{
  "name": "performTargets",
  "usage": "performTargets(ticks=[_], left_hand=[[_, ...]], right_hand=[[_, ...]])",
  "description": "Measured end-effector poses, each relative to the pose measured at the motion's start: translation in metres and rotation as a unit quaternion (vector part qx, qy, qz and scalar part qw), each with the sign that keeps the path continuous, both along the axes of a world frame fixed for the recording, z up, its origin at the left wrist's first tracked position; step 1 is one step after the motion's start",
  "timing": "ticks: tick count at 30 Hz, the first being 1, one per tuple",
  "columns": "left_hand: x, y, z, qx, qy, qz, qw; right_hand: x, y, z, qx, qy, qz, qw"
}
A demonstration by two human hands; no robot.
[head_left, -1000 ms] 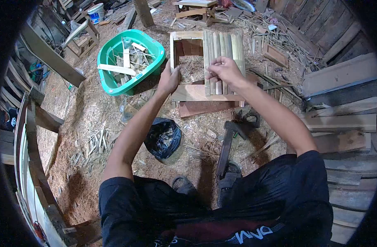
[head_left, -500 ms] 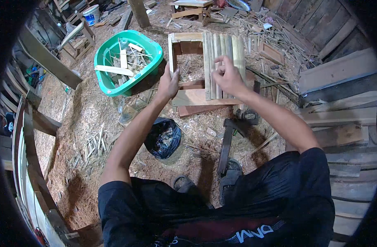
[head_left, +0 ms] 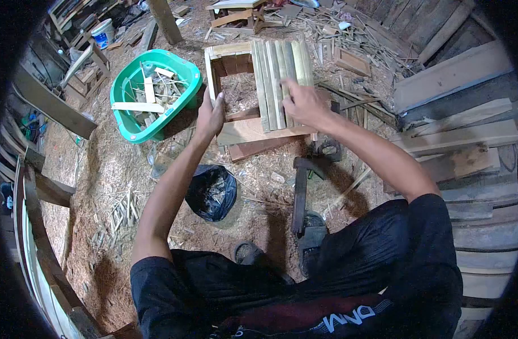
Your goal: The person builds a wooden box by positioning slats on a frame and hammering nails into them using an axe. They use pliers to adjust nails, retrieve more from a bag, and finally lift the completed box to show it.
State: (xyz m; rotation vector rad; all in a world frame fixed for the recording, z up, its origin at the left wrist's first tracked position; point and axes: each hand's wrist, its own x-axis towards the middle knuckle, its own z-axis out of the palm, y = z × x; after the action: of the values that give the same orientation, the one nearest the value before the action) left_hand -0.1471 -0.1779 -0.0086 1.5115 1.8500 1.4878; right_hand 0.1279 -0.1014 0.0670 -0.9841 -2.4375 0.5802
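A wooden box frame (head_left: 231,51) is held out in front of me, its right part covered by a row of narrow slats (head_left: 273,73). My left hand (head_left: 211,116) grips the frame's left side, thumb up along the edge. Over the slats is my right hand (head_left: 305,104), fingers curled with the index finger bent toward them; whether something small is between the fingertips is too small to tell. The left part of the frame is uncovered and shows the floor through it.
A green tub (head_left: 120,121) of wood scraps stands left of the frame. Below it sits a black bag (head_left: 211,193). Stacked boards (head_left: 468,135) line the right side. A post (head_left: 165,22) and a small wooden stool (head_left: 236,17) stand farther back. Shavings cover the floor.
The frame and both hands appear farther left and slightly tilted, as the whole view has shifted too. My right hand is lower and flatter over the slats.
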Motion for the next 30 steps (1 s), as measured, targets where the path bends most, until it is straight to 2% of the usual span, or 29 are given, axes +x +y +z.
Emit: performTargets(ticks=[3,4,6,7,8,10,11,14,15,16,17,18,19,21,22,23,24,25,27,30], left_hand=[[-0.003,0.004,-0.006,-0.023,0.005,0.014,1.000],[0.001,-0.001,0.000,-0.030,0.002,0.015,0.999],[0.013,-0.011,0.019,-0.044,-0.003,0.020,0.999],[0.010,-0.010,0.015,-0.017,0.022,0.018,0.999],[0.009,-0.009,0.010,0.011,0.047,0.015,0.999],[0.015,-0.013,0.012,0.074,0.140,0.040,0.987],[0.018,-0.018,0.012,0.060,0.152,0.045,0.986],[0.025,-0.035,0.013,0.031,0.193,0.063,0.979],[0.024,-0.036,0.005,0.065,0.193,0.066,0.977],[0.026,-0.037,-0.005,0.064,0.117,0.071,0.988],[0.028,-0.038,-0.015,0.063,0.042,0.076,0.994],[0.024,-0.037,-0.021,-0.039,-0.045,0.044,0.997],[0.026,-0.042,-0.011,-0.077,-0.101,0.034,0.991],[0.029,-0.049,0.005,-0.151,-0.212,0.011,0.965],[0.026,-0.046,-0.003,-0.109,-0.238,0.004,0.965],[0.020,-0.042,-0.005,-0.107,-0.254,0.000,0.961],[0.010,-0.037,-0.009,-0.102,-0.268,-0.004,0.958],[0.009,-0.038,0.012,-0.099,-0.281,-0.009,0.955],[0.009,-0.045,0.053,-0.080,-0.204,0.000,0.976],[-0.008,-0.041,0.078,-0.032,-0.182,0.006,0.983]], right_hand=[[0.005,0.003,0.022,-0.049,0.029,-0.089,0.994],[0.011,0.023,0.003,0.028,0.063,-0.086,0.994],[0.022,0.047,-0.026,0.079,0.089,-0.143,0.983],[0.026,0.051,-0.032,0.103,0.101,-0.171,0.975],[0.030,0.053,-0.039,0.027,0.145,-0.186,0.972],[0.029,0.052,-0.057,-0.062,0.116,-0.243,0.961],[0.029,0.053,-0.066,-0.107,0.099,-0.270,0.952],[0.035,0.016,-0.066,-0.200,0.139,-0.204,0.948],[0.036,0.011,-0.066,-0.241,0.163,-0.179,0.940],[0.035,0.016,-0.081,-0.190,0.132,-0.239,0.943],[0.037,0.019,-0.094,-0.216,0.169,-0.207,0.939],[0.038,0.010,-0.091,-0.242,0.204,-0.175,0.932],[0.039,-0.003,-0.080,-0.265,0.240,-0.143,0.923],[0.032,-0.024,-0.055,-0.274,0.217,-0.187,0.918],[0.034,-0.018,-0.064,-0.283,0.184,-0.230,0.913],[0.035,-0.008,-0.067,-0.286,0.152,-0.270,0.907],[0.037,0.001,-0.068,-0.346,0.174,-0.171,0.906],[0.037,0.005,-0.063,-0.340,0.191,-0.155,0.908],[0.029,0.009,-0.049,-0.324,0.226,-0.118,0.911],[0.016,0.006,-0.013,-0.275,0.260,-0.156,0.912]])
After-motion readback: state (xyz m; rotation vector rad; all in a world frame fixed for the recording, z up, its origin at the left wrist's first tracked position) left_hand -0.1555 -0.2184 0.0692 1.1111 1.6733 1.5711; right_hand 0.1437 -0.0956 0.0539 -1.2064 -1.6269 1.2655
